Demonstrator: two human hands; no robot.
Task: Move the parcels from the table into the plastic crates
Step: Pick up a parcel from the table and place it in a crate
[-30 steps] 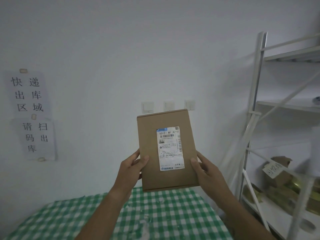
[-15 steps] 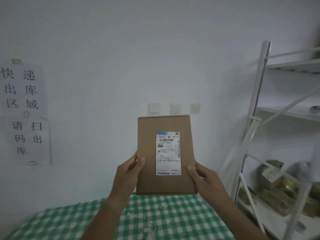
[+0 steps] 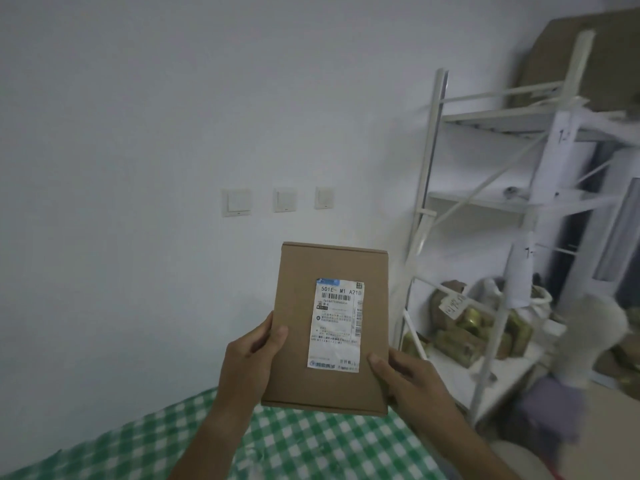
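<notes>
A flat brown cardboard parcel (image 3: 301, 341) with a white shipping label facing me is held upright in the air above the table's far edge. My left hand (image 3: 251, 358) grips its lower left edge, thumb on the front. My right hand (image 3: 407, 379) grips its lower right edge, thumb on the front face too. The table (image 3: 311, 448) below wears a green-and-white checked cloth. No plastic crate is in view.
A white metal shelf rack (image 3: 485, 216) stands to the right, with brown and golden packages (image 3: 478, 334) on its low shelf and a big cardboard sheet on top. Three wall switches (image 3: 284, 199) sit on the white wall ahead.
The view has swung to the right: the wall notices have left the frame and more of the shelf rack shows. The parcel stays held in both hands, a little lower.
</notes>
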